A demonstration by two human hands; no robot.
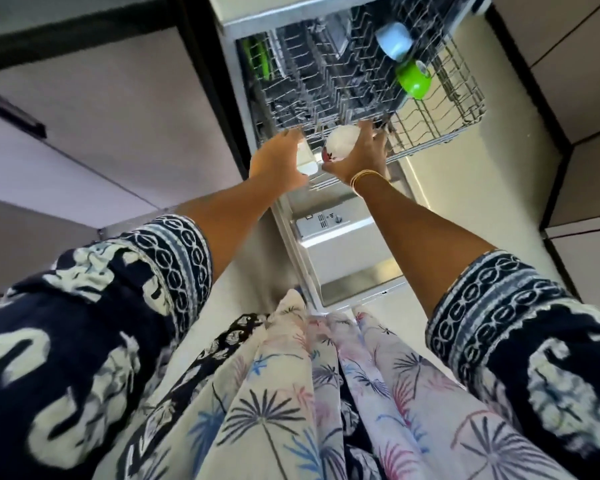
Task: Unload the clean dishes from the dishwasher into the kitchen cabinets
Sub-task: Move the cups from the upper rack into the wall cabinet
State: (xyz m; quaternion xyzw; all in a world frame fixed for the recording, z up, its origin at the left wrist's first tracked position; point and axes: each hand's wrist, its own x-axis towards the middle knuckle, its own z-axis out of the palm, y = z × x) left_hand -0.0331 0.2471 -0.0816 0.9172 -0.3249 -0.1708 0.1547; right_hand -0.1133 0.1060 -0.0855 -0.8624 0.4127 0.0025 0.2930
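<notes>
The dishwasher's upper wire rack (440, 129) is pulled out in front of me. My right hand (359, 157) grips a white cup with a red mark (340, 143) at the rack's near edge. Just to its left, my left hand (278, 161) holds another white cup (307, 161), mostly hidden by the fingers. A pale blue cup (394, 41) and a green cup (413, 81) lie on their sides at the rack's far right. A green item (258, 60) shows at the far left.
The open dishwasher door (343, 251) lies flat below the rack, right against my legs. Pale cabinet fronts (94, 109) run along the left with a dark handle (13, 114); more cabinets (575, 74) stand on the right. Light floor (482, 181) shows beside the door.
</notes>
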